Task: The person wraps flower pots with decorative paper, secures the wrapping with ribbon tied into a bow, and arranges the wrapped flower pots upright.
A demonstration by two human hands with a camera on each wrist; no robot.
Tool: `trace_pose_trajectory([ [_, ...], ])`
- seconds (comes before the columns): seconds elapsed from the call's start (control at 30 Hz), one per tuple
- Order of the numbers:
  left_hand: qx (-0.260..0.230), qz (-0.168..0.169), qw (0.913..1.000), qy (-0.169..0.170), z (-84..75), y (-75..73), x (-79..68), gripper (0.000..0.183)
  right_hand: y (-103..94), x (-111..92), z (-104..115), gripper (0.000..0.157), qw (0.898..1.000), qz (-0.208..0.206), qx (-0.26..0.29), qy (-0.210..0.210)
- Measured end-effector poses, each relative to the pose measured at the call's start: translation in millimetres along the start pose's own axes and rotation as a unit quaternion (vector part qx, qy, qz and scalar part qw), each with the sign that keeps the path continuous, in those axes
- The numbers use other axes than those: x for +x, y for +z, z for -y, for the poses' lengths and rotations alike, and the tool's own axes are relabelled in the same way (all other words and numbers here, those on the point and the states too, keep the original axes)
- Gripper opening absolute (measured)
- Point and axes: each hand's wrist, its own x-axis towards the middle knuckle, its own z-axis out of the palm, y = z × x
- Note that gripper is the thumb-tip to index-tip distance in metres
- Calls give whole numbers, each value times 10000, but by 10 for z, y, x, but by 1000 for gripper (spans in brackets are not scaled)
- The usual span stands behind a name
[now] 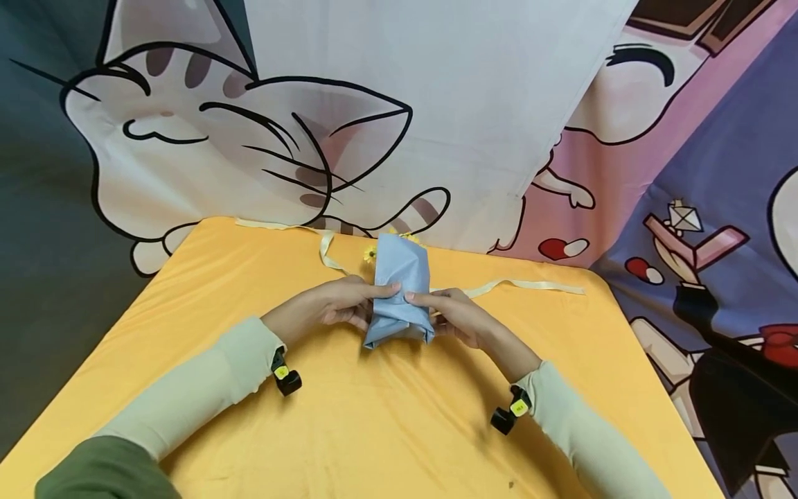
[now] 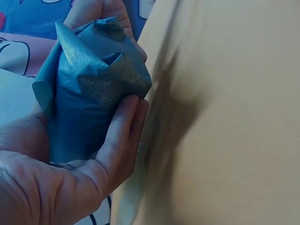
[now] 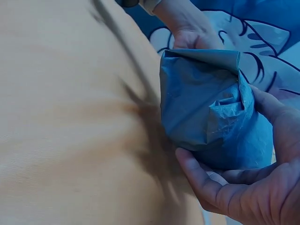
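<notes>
We grip the blue paper wrap [image 1: 400, 294] w/ left hand [image 1: 339, 303] & right hand [image 1: 458, 315], hiding most of the flowers [image 1: 370, 254], on the yellow tablecloth [image 1: 386, 416] before cartoon drapes [image 1: 262, 138].

sleeves [image 1: 206, 381]: pale green, long | wrist cameras [image 1: 287, 378]: black, yellow tags | shoulder: darker green cloth

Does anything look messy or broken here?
Nothing broken. The blue paper that both hands hold is crumpled at its near end, and the cream ribbon trails loose and crooked across the yellow table.
</notes>
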Motion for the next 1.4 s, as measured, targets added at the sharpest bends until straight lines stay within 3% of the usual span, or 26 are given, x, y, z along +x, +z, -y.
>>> trace_pose_trajectory([
  [0.17, -192, -246, 9995, 55, -46, 0, 90, 62, -75, 110, 24, 40, 9996, -281, 88, 2],
  [0.5, -500, -519, 9973, -150, 99, 16, 184, 57, -111, 239, -118, 40, 9984, -444, 180, 309],
  [0.87, -316, -440, 9985, -14, 131, -8, 194, 54, -81, 224, 76, 52, 9943, -145, -923, 506],
  [1.03, -329, -279, 9991, -5, 179, -28, 195, 51, -37, 225, 120, 53, 9913, -214, -1092, 707],
  [1.17, 20, -161, 9998, -132, 143, -99, 172, 66, -1, 226, 148, 55, 9896, -315, -1185, 749],
  [1.27, 540, -219, 9979, -284, 49, -275, 152, 85, 32, 231, 175, 50, 9876, -350, -1354, 708],
  [1.33, 1056, -616, 9923, -205, -37, -451, 148, 87, 53, 235, 192, 48, 9862, -364, -1473, 663],
  [1.37, 1483, -1037, 9835, -61, -72, -552, 160, 85, 61, 241, 196, 47, 9855, -381, -1526, 639],
  [1.4, 1925, -1521, 9694, 115, -100, -656, 180, 81, 69, 245, 200, 47, 9850, -399, -1562, 617],
])
